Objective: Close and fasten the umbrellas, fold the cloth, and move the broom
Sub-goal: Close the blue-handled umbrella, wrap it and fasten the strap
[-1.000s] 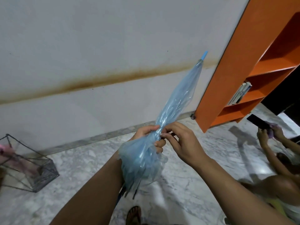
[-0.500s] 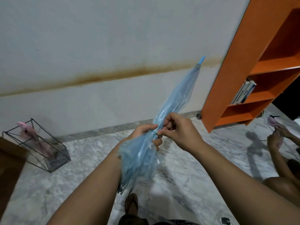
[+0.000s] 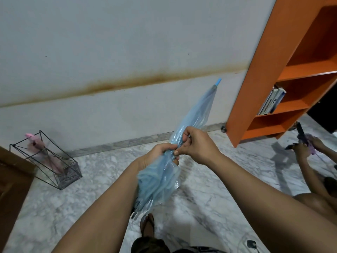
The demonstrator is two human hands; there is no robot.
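Note:
A closed, translucent light-blue umbrella [image 3: 196, 114] slants from lower left up to the right, its blue tip near the wall stain. My left hand [image 3: 156, 154] is wrapped around its gathered canopy at mid-length. My right hand [image 3: 196, 145] pinches the canopy folds right beside the left hand's fingers; whether a strap is between them is hidden. The loose rib ends hang below my left forearm. A pink umbrella [image 3: 43, 154] stands in a black wire basket [image 3: 67, 178] at the left by the wall.
An orange bookshelf [image 3: 262, 75] with books stands at the right against the wall. Another person's hands [image 3: 308, 145] hold a purple thing at the far right. A brown wooden edge [image 3: 12, 181] is at the left. The floor is marble tile; my sandalled foot [image 3: 147, 225] shows below.
The view has swung left and down, bringing the wire basket with the pink umbrella further in. My right hand has closed tighter on the canopy next to my left hand; the umbrella tilts lower.

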